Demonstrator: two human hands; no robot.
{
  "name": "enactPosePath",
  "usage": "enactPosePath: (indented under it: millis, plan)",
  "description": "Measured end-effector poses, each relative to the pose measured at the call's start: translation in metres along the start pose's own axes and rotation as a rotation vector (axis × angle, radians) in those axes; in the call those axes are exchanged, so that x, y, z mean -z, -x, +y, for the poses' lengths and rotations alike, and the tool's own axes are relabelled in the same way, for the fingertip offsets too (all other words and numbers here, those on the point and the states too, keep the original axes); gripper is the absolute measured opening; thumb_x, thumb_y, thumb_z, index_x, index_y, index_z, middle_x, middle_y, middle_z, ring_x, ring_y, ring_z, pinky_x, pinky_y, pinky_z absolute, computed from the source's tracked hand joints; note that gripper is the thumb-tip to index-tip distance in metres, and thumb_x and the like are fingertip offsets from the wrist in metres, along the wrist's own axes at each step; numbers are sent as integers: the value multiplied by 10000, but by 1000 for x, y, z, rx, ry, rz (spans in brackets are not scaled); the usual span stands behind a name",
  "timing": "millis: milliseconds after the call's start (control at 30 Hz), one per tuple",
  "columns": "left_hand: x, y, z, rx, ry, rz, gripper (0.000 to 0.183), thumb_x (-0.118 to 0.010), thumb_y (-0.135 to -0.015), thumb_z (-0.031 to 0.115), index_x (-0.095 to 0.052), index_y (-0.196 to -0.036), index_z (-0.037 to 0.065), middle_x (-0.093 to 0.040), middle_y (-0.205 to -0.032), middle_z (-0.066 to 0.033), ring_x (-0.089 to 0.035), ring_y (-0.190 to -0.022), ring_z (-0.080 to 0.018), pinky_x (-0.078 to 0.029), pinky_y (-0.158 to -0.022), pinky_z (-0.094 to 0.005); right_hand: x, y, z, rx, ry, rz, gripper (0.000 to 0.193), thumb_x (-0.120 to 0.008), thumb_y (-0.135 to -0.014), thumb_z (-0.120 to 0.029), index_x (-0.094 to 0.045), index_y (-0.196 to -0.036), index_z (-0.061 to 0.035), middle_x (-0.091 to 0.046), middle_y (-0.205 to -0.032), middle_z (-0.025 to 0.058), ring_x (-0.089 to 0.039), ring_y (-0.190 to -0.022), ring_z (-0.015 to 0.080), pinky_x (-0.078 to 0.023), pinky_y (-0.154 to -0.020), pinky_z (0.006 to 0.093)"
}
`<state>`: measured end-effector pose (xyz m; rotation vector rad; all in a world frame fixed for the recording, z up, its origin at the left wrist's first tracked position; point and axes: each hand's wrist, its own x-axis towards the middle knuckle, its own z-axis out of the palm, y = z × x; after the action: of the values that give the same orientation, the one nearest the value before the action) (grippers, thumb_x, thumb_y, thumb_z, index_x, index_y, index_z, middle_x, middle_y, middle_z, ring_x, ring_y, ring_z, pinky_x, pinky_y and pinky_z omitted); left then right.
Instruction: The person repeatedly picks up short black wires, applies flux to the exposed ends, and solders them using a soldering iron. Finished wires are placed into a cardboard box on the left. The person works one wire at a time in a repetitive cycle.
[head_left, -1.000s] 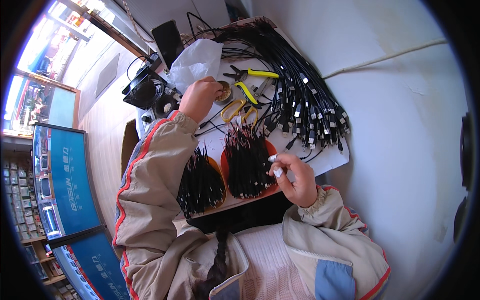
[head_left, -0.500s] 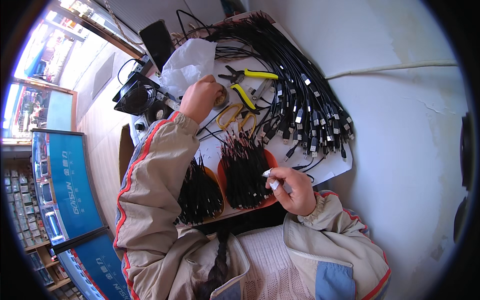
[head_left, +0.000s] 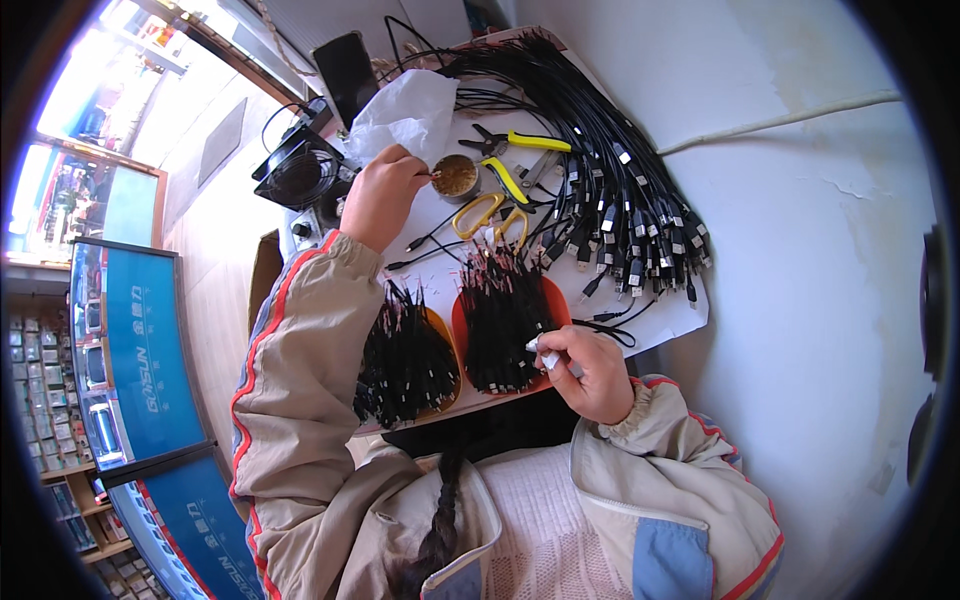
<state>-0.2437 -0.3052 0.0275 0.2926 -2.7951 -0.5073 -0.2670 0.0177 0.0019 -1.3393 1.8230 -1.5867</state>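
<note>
My left hand (head_left: 385,196) is closed in a pinch at the left rim of a small round tin (head_left: 457,178) with brownish-yellow contents. Something small shows at its fingertips, too tiny to name. My right hand (head_left: 592,375) has its thumb and fingers drawn together, with white wraps on the fingertips; what they hold, if anything, cannot be made out. It is beside a red-orange bowl (head_left: 562,305) packed with short black cables (head_left: 500,330), their thin wire ends pointing up. Left of that, more short black cables (head_left: 405,360) fill a yellow-orange bowl (head_left: 450,392).
Yellow-handled wire strippers (head_left: 505,180) and yellow-handled scissors (head_left: 480,213) lie near the tin. A large bundle of black USB cables (head_left: 620,200) spreads at the right, by the wall. Behind stand a white plastic bag (head_left: 405,115), a phone (head_left: 345,75) and a small black fan (head_left: 297,178).
My left hand has moved off the tin to its left side, so the tin's contents now show. My right hand stays beside the red-orange bowl. The whole view has shifted slightly.
</note>
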Motion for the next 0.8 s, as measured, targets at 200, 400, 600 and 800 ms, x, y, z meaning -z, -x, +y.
enactPosePath:
  millis: [200,400,600,800]
  plan:
    - [42,45,-25,97,-62,112,108,-660,-812,71,-662,-882,-11,-600,-862,-145,-611,-788,-322,-492,-720,-374,-7,3,-7,-36,-27,-28,203,-548,-821,52,-595,-1008,-11,-609,-807,93,-599,-642,218,-477,-586,293]
    - [61,72,-65,122,-140,101,68,-643,-813,52,-637,-849,-6,-556,-852,-144,-601,-767,-339,-500,-694,-405,-21,1,-6,3,-49,-39,215,-544,-787,77,-587,-983,-2,-604,-793,100,-585,-631,232,-471,-585,306]
    - [53,70,-80,155,-266,14,81,-663,-786,43,-645,-856,7,-556,-850,-126,-605,-775,-326,-494,-696,-385,-24,-3,-8,17,-33,-60,212,-548,-781,78,-586,-972,-6,-602,-775,95,-578,-624,235,-471,-588,316]
    - [50,59,-86,79,-327,-56,46,-634,-802,54,-617,-799,11,-526,-843,-140,-609,-769,-345,-499,-689,-413,-23,-5,-7,5,-5,-65,218,-555,-767,81,-584,-964,-6,-599,-770,99,-580,-630,250,-472,-594,324]
